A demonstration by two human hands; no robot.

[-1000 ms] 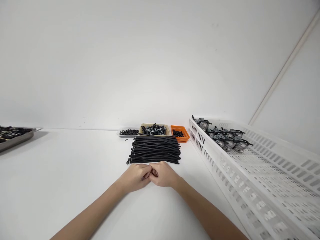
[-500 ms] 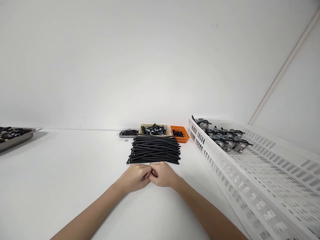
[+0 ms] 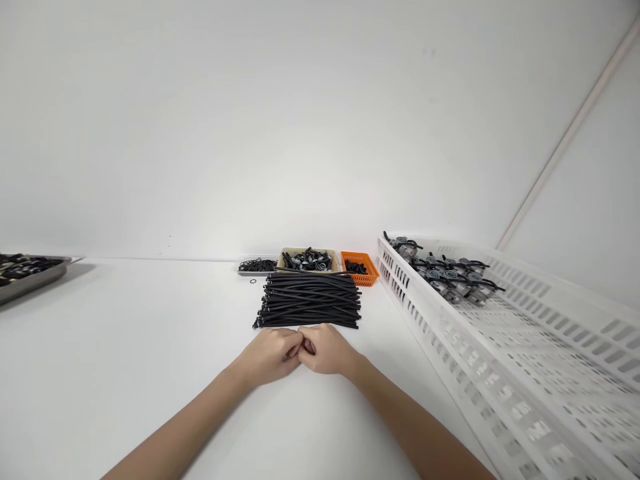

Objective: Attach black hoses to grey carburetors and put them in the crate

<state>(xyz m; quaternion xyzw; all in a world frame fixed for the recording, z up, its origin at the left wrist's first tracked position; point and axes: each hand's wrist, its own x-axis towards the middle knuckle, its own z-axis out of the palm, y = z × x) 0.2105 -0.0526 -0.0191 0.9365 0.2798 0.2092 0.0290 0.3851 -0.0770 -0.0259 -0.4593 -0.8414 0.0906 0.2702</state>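
I saw left hand [image 3: 270, 355] and right hand [image 3: 327, 349] curled together, couldn't tell if gripping anything, just nearside of the black tubes [image 3: 310, 298] on the tabletop [image 3: 150, 347], seemingly pausing, next move probably needing hands parted.

Pale wall [image 3: 300, 133] (faintly smudged), slanting seam [image 3: 569, 137], white tabletop [image 3: 140, 333]

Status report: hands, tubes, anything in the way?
Left hand and right hand closed, touching. Black tubes stacked just beyond. Nothing visible blocking them; white crate at right.
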